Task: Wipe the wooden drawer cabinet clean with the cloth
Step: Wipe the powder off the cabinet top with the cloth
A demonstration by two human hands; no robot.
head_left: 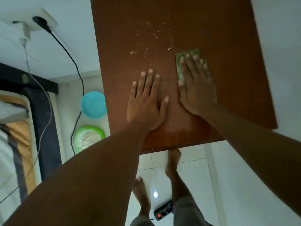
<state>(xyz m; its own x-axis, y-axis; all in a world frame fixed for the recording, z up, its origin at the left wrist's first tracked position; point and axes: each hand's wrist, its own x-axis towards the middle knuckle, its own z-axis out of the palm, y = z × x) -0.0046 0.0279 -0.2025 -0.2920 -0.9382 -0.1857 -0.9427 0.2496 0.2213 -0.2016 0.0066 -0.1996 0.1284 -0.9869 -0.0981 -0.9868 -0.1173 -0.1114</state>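
Brown wooden cabinet top (219,46) seen from above, filling the upper middle of the view, near edge toward the person's bare feet (173,160) on white floor tiles (195,176). Right hand (195,84) laid flat, fingers spread, pressing a green cloth (187,53) onto the top right of centre; cloth mostly hidden under the palm, far edge and left edge showing, not pinched, only pressed. Left hand (146,101) flat beside it, palm down, fingers splayed wide, holding nothing, resting straight on the wood just left of the right hand. Pale crumbs (151,39) scattered over the wood beyond both hands, a few by the left fingertips. On the floor to the left of the cabinet: turquoise bowl (93,105), and nearer, green bowl (88,137) with white powder inside. Black cable (71,59) running from a wall socket (39,22) down past the bowls. Black power strip (163,212) with a red switch between the feet.
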